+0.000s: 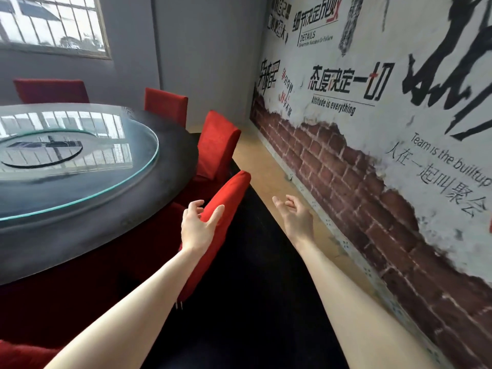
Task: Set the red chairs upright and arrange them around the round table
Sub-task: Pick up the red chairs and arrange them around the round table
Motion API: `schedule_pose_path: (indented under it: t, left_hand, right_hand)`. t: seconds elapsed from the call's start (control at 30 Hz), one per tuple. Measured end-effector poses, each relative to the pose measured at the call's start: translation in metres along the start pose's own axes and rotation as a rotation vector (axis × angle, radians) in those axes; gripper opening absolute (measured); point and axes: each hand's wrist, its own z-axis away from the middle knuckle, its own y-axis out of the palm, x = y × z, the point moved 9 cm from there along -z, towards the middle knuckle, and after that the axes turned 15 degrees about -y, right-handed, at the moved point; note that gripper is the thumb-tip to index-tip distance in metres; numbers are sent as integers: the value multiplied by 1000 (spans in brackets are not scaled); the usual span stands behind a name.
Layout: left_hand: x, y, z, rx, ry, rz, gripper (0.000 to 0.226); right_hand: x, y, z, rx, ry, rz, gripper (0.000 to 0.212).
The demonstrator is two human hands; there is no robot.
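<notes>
Hands reach forward side by side, both released and holding nothing. The left hand (198,226) has its fingers spread and loosely curved right at the top edge of the nearest red chair (234,190); whether the palm actually touches the chair back cannot be told. The right hand (294,213) hovers apart from that chair, fingers relaxed, palm turned toward the left hand, above the dark carpet (253,288). Left of the left hand lies the round table (106,222), with a glass turntable (80,161) on top. Beyond the left hand's fingertips a second red chair (217,145) stands at the table's rim, a third red chair (166,103) further on, and a fourth red chair (52,90) across the table. Right of the right hand a tan floor strip (266,161) runs along a wall mural (372,129) of painted brick and slogans.
</notes>
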Motion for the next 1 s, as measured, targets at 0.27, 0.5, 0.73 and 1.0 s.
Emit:
schedule_pose_path:
  t: [0.27, 0.5, 0.73, 1.0]
  left_hand:
    - [-6, 71, -71, -81, -40, 10, 60]
    - [1, 128, -159, -182, -144, 33, 58]
    - [23, 131, -204, -366, -269, 15, 60]
    - [68, 113, -187, -697, -479, -155, 64]
  right_hand:
    - [-59, 28, -98, 112, -10, -39, 61]
    - [-117, 85, -210, 284, -1, -33, 66]
    - [-149, 155, -282, 494, -25, -46, 64]
    - [-184, 232, -307, 781, -106, 28, 76]
